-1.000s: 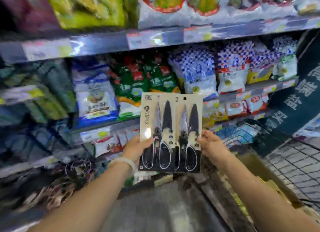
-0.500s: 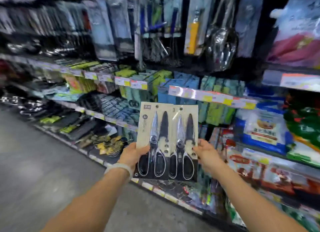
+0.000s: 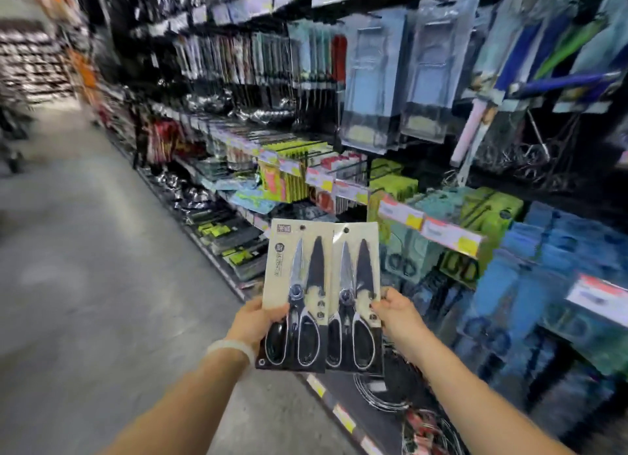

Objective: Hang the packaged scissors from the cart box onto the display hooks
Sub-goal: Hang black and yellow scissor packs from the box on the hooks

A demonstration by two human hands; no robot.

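We hold two packs of scissors side by side, upright, out in front of us over the edge of the aisle floor and the low near shelf. Our left hand (image 3: pixel 259 322) grips the left pack (image 3: pixel 299 284) at its lower left edge, thumb curled over the front of the card beside the black handles, and a pale band (image 3: pixel 234 347) sits on that wrist. Our right hand (image 3: pixel 396 313) pinches the right pack (image 3: pixel 358 284) at its lower right edge, thumb on the front and fingers behind. The two cream cards touch along their inner edges, and the right one seems to lie slightly under the left, though the blur keeps us from being sure. Each card has a small hanging hole near its top, and each shows a pair of scissors with points up and black loop handles down. Neither pack is on a hook; both are held well short of the display. Beyond them, to the right and far, runs a long shelving wall (image 3: pixel 441 216) with price tags (image 3: pixel 452 235) along the shelf edges, green and blue packs (image 3: pixel 560 250) on the middle shelves, and carded kitchen tools (image 3: pixel 373 80) hanging from the upper rows. On the left lies the grey aisle floor (image 3: pixel 85 267), running far back into the shop, all of it smeared by motion.
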